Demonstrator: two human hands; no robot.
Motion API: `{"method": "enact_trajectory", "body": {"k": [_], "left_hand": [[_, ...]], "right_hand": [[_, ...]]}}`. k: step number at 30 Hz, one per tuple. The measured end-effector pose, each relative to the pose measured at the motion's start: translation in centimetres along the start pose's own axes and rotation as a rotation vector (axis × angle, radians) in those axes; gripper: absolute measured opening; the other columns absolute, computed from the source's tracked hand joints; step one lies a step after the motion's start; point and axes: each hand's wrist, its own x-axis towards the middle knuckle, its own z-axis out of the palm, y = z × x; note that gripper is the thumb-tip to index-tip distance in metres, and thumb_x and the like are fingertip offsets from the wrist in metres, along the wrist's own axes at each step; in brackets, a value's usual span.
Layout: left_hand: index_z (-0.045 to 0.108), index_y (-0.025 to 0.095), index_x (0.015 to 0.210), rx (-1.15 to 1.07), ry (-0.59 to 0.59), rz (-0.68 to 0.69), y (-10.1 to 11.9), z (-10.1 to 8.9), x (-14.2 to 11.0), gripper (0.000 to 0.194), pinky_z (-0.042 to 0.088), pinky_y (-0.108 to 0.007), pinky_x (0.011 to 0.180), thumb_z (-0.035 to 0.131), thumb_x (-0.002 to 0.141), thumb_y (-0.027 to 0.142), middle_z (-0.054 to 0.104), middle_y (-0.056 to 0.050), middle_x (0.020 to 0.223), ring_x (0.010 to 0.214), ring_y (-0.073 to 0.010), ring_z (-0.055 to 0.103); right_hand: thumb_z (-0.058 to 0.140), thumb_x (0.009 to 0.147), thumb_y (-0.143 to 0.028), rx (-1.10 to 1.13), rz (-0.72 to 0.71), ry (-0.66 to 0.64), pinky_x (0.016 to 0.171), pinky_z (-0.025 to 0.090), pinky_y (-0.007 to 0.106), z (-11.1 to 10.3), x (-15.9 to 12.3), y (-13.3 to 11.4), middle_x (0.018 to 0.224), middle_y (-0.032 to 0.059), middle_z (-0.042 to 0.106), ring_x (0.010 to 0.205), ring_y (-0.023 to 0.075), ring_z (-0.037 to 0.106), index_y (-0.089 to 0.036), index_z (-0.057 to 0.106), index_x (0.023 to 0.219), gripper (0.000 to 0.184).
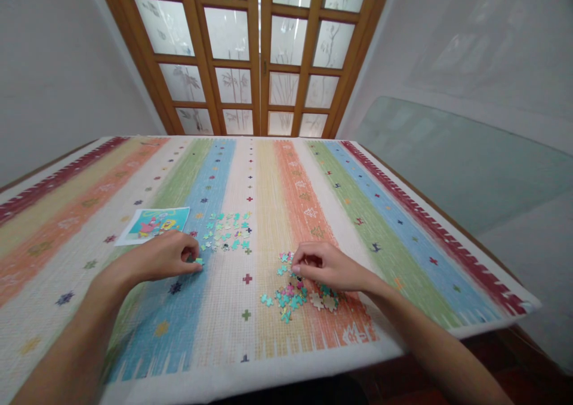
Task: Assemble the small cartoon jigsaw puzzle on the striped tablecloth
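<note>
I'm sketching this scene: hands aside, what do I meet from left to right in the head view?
Rectangular paper picture of colourful cartoon figures → block of spread teal and pale green jigsaw pieces → loose heap of teal and pink jigsaw pieces → flat pale green panel by the wall.

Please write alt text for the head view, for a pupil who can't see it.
A person's left hand holds a small turquoise jigsaw piece; their right hand is at a multicoloured jigsaw heap. Farther back on the striped multicoloured cloth lie spread green-turquoise pieces and a cartoon picture sheet.
</note>
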Motion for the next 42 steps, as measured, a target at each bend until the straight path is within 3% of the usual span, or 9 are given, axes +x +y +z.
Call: {"method": "enact_trajectory", "body": {"k": [12, 19, 25, 33, 35, 39, 42], "left_hand": [[0.072, 0.021, 0.077, 0.048, -0.057, -0.05, 0.2, 0.3, 0.2, 0.021, 0.035, -0.03, 0.06, 0.063, 0.079, 0.04, 0.063, -0.001, 0.062, 0.059, -0.0204, 0.058], [0.065, 0.022, 0.067, 0.037, -0.036, -0.053, -0.3, 0.3, 0.4, 0.023, 0.033, -0.029, 0.06, 0.063, 0.079, 0.041, 0.062, -0.001, 0.06, 0.057, -0.0193, 0.056], [0.066, 0.021, 0.07, 0.043, -0.012, -0.071, -0.6, 0.6, 0.5, 0.023, 0.034, -0.03, 0.061, 0.064, 0.081, 0.042, 0.065, -0.002, 0.063, 0.061, -0.022, 0.06], [0.065, 0.02, 0.072, 0.089, 0.023, -0.064, -0.6, 0.6, 0.3, 0.029, 0.034, -0.03, 0.06, 0.064, 0.085, 0.046, 0.066, -0.004, 0.066, 0.062, -0.0215, 0.059], [0.064, 0.02, 0.072, 0.122, 0.078, -0.034, -0.2, 0.6, 0.4, 0.035, 0.033, -0.03, 0.059, 0.06, 0.09, 0.049, 0.065, -0.004, 0.066, 0.06, -0.0207, 0.057], [0.058, 0.019, 0.066, 0.176, 0.249, 0.143, 1.5, 1.1, 0.9, 0.048, 0.034, -0.031, 0.06, 0.043, 0.103, 0.047, 0.061, -0.004, 0.062, 0.059, -0.0195, 0.055], [0.059, 0.019, 0.071, 0.174, 0.393, 0.32, 3.3, 2.5, 1.5, 0.049, 0.039, -0.031, 0.066, 0.036, 0.108, 0.041, 0.061, -0.004, 0.065, 0.065, -0.0195, 0.058]], "right_hand": [[0.061, 0.095, -0.036, -0.102, -0.031, 0.01, 0.061, 0.04, 0.024, -0.5, 0.0, -0.1, 0.073, -0.0005, 0.063, 0.063, 0.0109, 0.052, -0.017, 0.068, 0.086, 0.022], [0.061, 0.094, -0.033, -0.118, -0.044, 0.022, 0.062, 0.04, 0.025, -0.5, 0.0, 0.1, 0.073, -0.0004, 0.063, 0.064, 0.0108, 0.052, -0.017, 0.069, 0.086, 0.019], [0.061, 0.095, -0.033, -0.125, -0.036, 0.021, 0.063, 0.041, 0.025, -0.6, 0.0, 0.2, 0.073, -0.0006, 0.063, 0.064, 0.0109, 0.053, -0.017, 0.069, 0.087, 0.019], [0.06, 0.096, -0.034, -0.183, -0.031, 0.097, 0.058, 0.038, 0.024, -2.9, -0.3, 0.7, 0.068, -0.0009, 0.061, 0.06, 0.0101, 0.05, -0.016, 0.071, 0.087, 0.023], [0.061, 0.096, -0.034, -0.217, -0.061, 0.018, 0.059, 0.039, 0.024, -3.5, -0.4, 1.2, 0.069, 0.0002, 0.064, 0.061, 0.0104, 0.052, -0.015, 0.073, 0.09, 0.023], [0.067, 0.093, -0.034, -0.281, -0.121, -0.311, 0.065, 0.043, 0.024, -3.5, -0.4, 2.1, 0.077, 0.0036, 0.071, 0.068, 0.0121, 0.059, -0.016, 0.078, 0.099, 0.021], [0.069, 0.092, -0.028, -0.326, -0.104, -0.361, 0.066, 0.044, 0.025, -2.9, -0.3, 2.4, 0.078, 0.0034, 0.072, 0.067, 0.0123, 0.06, -0.016, 0.078, 0.101, 0.017]]}}
